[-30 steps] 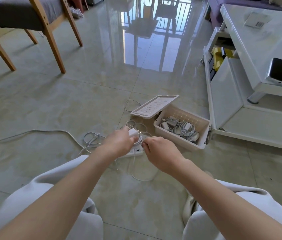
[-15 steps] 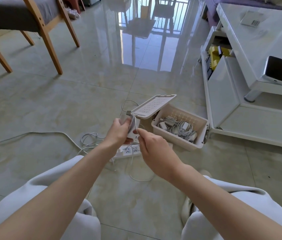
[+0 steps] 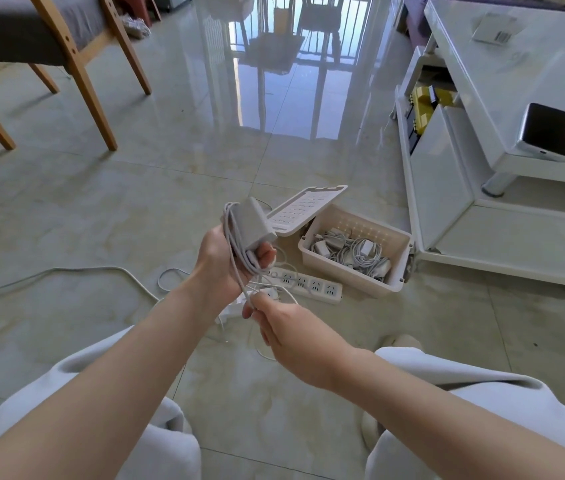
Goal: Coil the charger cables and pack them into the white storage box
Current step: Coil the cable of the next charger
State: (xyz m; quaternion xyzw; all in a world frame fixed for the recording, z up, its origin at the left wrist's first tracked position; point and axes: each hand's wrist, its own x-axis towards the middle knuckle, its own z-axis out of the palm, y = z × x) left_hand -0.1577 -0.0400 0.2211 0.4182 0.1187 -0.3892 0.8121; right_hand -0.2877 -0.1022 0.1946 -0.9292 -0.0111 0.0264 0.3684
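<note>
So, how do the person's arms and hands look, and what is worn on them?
Both forearms are bare, with no sleeve in view. The left hand and right hand show no glove, ring or watch. Pale grey trousers cover the knees.

Two hands [image 3: 220, 261] [image 3: 296, 332], one charger [image 3: 252, 224], one storage box [image 3: 350, 285] (contents too tangled to count), one lid [image 3: 303, 209], one phone [image 3: 548, 129].

Head cam, fwd-down, near floor [image 3: 135, 209]
</note>
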